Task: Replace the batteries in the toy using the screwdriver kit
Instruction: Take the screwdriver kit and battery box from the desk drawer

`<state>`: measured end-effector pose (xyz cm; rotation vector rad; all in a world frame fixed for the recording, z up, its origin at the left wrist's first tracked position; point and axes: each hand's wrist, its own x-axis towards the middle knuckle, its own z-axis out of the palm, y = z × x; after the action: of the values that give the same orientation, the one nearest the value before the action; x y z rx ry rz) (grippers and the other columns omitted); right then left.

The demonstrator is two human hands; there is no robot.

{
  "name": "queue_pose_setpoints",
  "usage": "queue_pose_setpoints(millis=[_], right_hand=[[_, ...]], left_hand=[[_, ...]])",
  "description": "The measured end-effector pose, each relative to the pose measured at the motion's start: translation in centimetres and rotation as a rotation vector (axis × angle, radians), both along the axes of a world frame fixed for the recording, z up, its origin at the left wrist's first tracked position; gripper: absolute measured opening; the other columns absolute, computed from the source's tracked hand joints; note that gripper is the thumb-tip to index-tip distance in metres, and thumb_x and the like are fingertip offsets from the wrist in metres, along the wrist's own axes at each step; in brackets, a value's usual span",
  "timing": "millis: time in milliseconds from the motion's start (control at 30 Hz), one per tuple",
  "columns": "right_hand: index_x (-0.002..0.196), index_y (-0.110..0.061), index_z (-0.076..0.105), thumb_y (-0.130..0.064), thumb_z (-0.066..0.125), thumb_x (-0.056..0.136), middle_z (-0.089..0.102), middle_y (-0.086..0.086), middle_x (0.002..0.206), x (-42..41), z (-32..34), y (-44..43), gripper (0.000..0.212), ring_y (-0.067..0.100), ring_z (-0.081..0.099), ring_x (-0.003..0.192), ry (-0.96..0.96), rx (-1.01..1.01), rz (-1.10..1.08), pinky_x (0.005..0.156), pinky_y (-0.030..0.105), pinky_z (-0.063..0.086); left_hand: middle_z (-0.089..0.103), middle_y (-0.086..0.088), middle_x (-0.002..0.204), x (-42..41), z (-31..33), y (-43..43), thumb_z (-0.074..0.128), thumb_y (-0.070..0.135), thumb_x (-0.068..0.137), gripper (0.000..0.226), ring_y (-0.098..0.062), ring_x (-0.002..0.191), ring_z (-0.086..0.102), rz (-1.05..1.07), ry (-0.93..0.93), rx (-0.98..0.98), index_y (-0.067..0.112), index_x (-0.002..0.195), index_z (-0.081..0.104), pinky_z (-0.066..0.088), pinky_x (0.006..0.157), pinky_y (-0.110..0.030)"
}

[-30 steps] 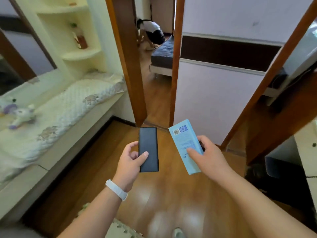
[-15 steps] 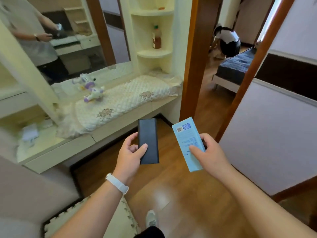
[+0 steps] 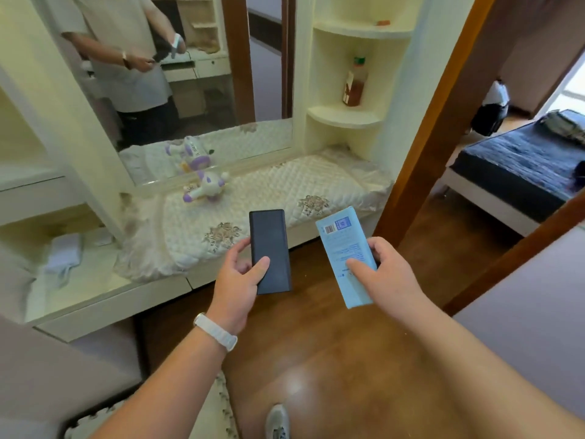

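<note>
My left hand (image 3: 239, 280) grips a flat dark case (image 3: 269, 251), thumb across its face. A light blue printed box (image 3: 345, 255) is held in my right hand (image 3: 384, 274), thumb on its front and fingers behind. Both are held above the wooden floor, side by side and apart. A white and purple toy (image 3: 207, 186) lies on its side on the quilted cover (image 3: 285, 185) of the low dressing counter, beyond my left hand, close to the mirror.
A mirror (image 3: 190, 74) behind the counter reflects me and the toy. Corner shelves hold a bottle (image 3: 354, 83). A brown door frame (image 3: 424, 128) stands right of the counter; a dark blue bed (image 3: 519, 166) and another person lie beyond. A white cloth (image 3: 63, 255) lies at left.
The view has swung left and nearer to the counter, bringing the toy and mirror toward the middle. Both hands keep the same hold on the case and the box.
</note>
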<state>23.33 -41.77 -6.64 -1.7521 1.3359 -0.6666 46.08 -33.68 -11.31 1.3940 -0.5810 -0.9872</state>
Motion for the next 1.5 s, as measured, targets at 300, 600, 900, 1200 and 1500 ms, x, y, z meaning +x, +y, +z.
queue_pose_setpoints(millis=[300,600,900,1200,1500], right_hand=[[0.108,-0.031,0.053,-0.03,0.063,0.092,0.064,-0.016,0.101,4.9,0.2,-9.1,0.02,0.002,0.066,0.085,-0.019,0.031,0.001,0.058,0.015,0.05],[0.109,-0.029,0.054,-0.027,0.063,0.092,0.065,-0.015,0.102,7.3,-2.6,-20.5,0.02,0.003,0.065,0.088,-0.086,0.105,0.071,0.064,0.019,0.05],[0.107,-0.026,0.055,-0.027,0.064,0.091,0.066,-0.012,0.104,6.7,-3.7,-37.4,0.019,0.006,0.066,0.089,-0.131,0.144,0.192,0.07,0.027,0.056],[0.111,-0.025,0.055,-0.027,0.064,0.091,0.066,-0.009,0.106,7.3,-4.5,-47.7,0.022,0.006,0.065,0.09,-0.091,0.169,0.284,0.066,0.022,0.05],[0.108,-0.023,0.054,-0.024,0.062,0.093,0.066,-0.008,0.104,14.2,-7.7,-51.8,0.017,0.006,0.065,0.087,-0.03,0.263,0.34,0.06,0.019,0.048]], left_hand=[[0.075,0.005,0.088,5.1,0.5,-8.4,0.061,0.013,0.095,0.045,-0.019,0.094,0.071,0.05,0.045,-0.028,0.034,0.132,0.047,0.06,0.075,-0.042],[0.074,-0.01,0.094,7.1,-0.5,-17.4,0.064,0.015,0.094,0.043,-0.025,0.093,0.072,0.174,-0.027,0.044,0.035,0.13,0.05,0.058,0.085,-0.05],[0.07,-0.01,0.084,4.5,0.2,-30.5,0.062,0.011,0.095,0.041,-0.019,0.08,0.073,0.28,-0.051,0.083,0.035,0.126,0.051,0.058,0.072,-0.041],[0.064,-0.017,0.087,2.8,-0.5,-38.7,0.063,0.01,0.094,0.039,-0.024,0.083,0.07,0.385,-0.056,0.1,0.039,0.12,0.054,0.059,0.078,-0.047],[0.057,-0.015,0.077,8.8,-4.7,-41.8,0.064,0.01,0.093,0.04,-0.028,0.083,0.065,0.479,-0.012,0.188,0.041,0.117,0.056,0.055,0.082,-0.051]])
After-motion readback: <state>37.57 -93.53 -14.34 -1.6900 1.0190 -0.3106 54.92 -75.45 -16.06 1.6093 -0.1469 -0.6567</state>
